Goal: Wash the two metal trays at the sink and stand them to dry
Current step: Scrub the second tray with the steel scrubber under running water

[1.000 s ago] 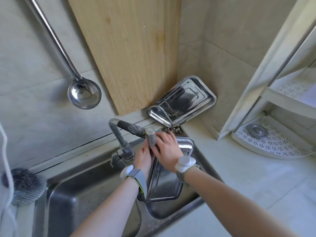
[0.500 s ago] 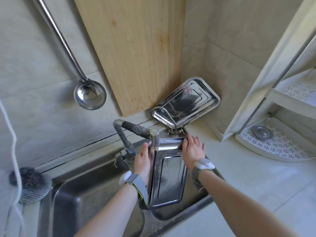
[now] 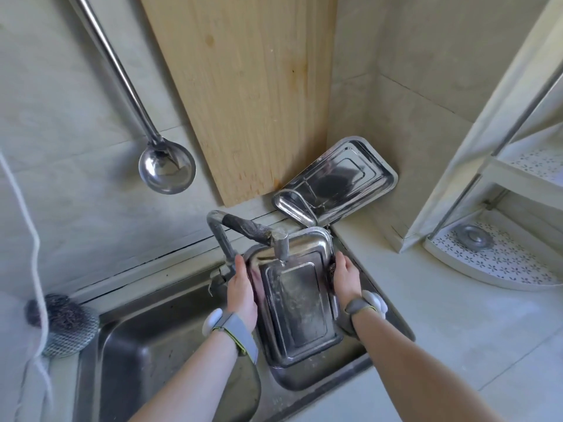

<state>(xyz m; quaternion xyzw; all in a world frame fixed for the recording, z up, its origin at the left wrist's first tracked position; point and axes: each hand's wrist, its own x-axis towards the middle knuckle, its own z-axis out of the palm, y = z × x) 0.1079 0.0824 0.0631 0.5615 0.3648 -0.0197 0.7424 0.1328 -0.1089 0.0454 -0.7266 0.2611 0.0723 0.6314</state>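
Note:
I hold a rectangular metal tray (image 3: 297, 303) over the steel sink (image 3: 143, 354), under the faucet spout (image 3: 281, 246). My left hand (image 3: 242, 295) grips its left long edge and my right hand (image 3: 345, 277) grips its right long edge. The tray lies nearly flat, its wet surface facing up. A second metal tray (image 3: 338, 179) leans in the wall corner behind the sink, tilted against the wooden board (image 3: 243, 95). Both wrists wear grey bands.
A steel ladle (image 3: 166, 169) hangs on the tiled wall at left. A wire scrubber (image 3: 65, 325) sits at the sink's left rim. A white corner shelf (image 3: 499, 257) with a metal strainer (image 3: 472, 237) stands on the counter at right.
My right hand left the faucet and took the tray's right edge. The tray went from standing upright to lying nearly flat under the spout.

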